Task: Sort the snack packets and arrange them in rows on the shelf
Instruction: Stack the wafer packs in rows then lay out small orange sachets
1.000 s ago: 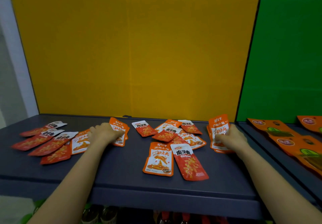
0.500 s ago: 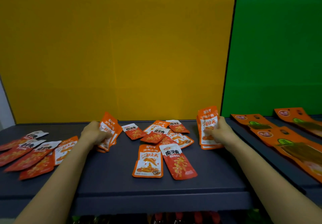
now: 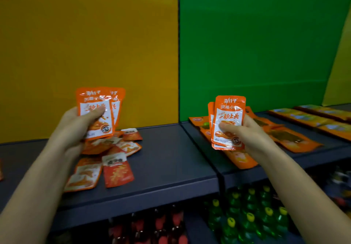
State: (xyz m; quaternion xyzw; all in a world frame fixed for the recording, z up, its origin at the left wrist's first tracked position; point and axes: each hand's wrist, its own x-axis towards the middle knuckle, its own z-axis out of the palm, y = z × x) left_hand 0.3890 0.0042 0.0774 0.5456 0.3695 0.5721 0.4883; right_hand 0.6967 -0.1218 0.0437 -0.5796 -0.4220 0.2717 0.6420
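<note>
Glossy flat orange packets [image 3: 97,113], [image 3: 228,122] clamped upright in both hands' fingers [image 3: 95,111], [image 3: 226,127].

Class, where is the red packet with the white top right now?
In the head view, the red packet lies flat on the grey shelf, left of centre, below the left hand and beside an orange packet.

L hand [image 3: 76,126] & R hand [image 3: 247,131] each gripping orange pkt stacks [image 3: 96,114] [image 3: 228,122] above shelf [image 3: 171,160]; loose pkts [image 3: 115,169] lying below.
</note>
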